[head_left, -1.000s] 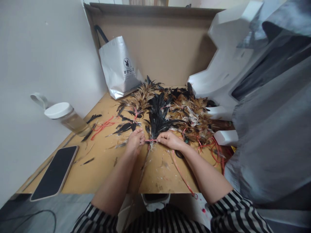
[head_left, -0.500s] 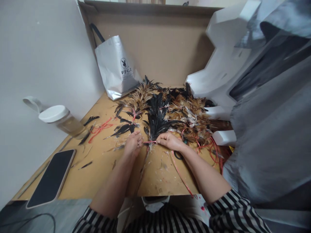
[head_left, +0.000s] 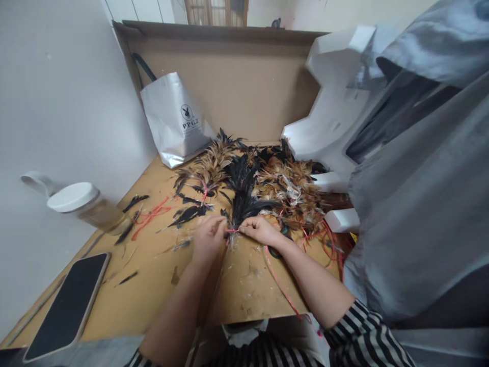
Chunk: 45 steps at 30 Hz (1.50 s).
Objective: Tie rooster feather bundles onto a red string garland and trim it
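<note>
red string [head_left: 232, 231] links left hand [head_left: 208, 235] and right hand [head_left: 262, 231]

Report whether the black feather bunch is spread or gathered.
Spread at the tips, gathered at the base: the black feather bunch fans outward from where a red string crosses it between the left hand and right hand.

Silver bag [head_left: 164, 120]: rabbit-head logo [head_left: 187, 112], apparently "PPGZ" below.
</note>
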{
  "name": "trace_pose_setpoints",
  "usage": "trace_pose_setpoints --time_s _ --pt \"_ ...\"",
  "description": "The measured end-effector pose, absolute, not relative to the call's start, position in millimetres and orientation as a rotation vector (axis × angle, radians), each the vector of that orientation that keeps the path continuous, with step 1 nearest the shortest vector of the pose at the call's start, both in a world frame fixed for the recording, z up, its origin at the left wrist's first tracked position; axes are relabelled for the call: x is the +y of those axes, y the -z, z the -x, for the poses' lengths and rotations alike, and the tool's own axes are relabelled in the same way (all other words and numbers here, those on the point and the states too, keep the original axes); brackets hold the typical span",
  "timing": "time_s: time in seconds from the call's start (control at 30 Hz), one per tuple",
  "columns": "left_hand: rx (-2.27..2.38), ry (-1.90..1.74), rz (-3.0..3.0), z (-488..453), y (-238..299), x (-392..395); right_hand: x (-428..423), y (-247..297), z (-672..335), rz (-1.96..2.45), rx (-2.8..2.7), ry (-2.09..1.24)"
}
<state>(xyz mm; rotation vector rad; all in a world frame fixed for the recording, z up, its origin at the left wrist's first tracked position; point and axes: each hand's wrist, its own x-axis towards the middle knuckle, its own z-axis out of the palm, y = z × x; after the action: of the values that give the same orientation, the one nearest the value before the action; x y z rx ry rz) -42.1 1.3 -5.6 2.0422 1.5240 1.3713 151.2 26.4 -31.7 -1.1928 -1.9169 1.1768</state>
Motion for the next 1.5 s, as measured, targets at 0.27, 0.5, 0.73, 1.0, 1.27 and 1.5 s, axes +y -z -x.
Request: trace_pose_setpoints --time_s 0.27,0.5,0.73,1.0,1.27,1.5 --pt "1.547 -0.806 -2.133 37.1 15.5 -0.4 27.9 31.8 -149.9 1.217 -1.848 -1.125" --pt "1.544 -0.819 -2.115 33.3 12.2 -2.7 27.3 29.6 -151.7 1.255 -1.833 -1.072" --pt "1.603 -0.8 -2.105 36.4 16.6 0.7 26.3 27.1 -151.2 1.239 -1.816 -1.054" --pt "1.46 -0.821 -2.052 43.2 7.9 0.4 25.6 28.0 -149.9 1.166 -1.821 -0.989" --pt "1.454 -0.924 -2.014 45.2 9.5 -8.5 23.9 26.1 -144.6 1.133 -1.787 -0.918" --pt "1.679 -0.916 -1.943 80.8 35.1 -61.5 22.7 32.3 -137.1 1.128 -1.678 -1.042"
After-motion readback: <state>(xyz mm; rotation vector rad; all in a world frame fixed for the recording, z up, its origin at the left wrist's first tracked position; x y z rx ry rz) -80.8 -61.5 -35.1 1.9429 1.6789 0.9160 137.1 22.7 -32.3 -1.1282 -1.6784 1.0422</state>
